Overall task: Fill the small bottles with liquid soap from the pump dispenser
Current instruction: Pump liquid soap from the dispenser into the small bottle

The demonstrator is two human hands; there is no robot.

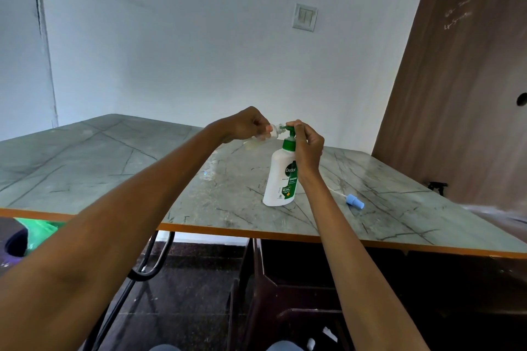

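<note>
Lettering on the white plastic pump dispenser with the green collar and pump head [281, 179] reads "Dettol" on a green badge, with "ORIGINAL" beneath it and "99.99%" lower on the label; the smaller print I cannot read. I see the dispenser standing upright on the grey marble-patterned table with the orange edge [114, 168].

My left hand [251, 125] is curled around a small clear plastic bottle [273, 131], pinching it near its neck and tilting it so that its mouth meets the dispenser's green spout, to the left of the pump head. My right hand [308, 148] sits on the dispenser's right side, fingers curled over the top of the pump head; I cannot tell how far the pump is pressed down.

On the table right of the dispenser's base lies 1 pale blue spray cap with a thin white tube [355, 202]. High on the wall behind the dispenser hangs a white switch plate [305, 17], and faint chalk-like scribbles, unreadable, mark the brown wooden panel [462, 65] to its right.
</note>
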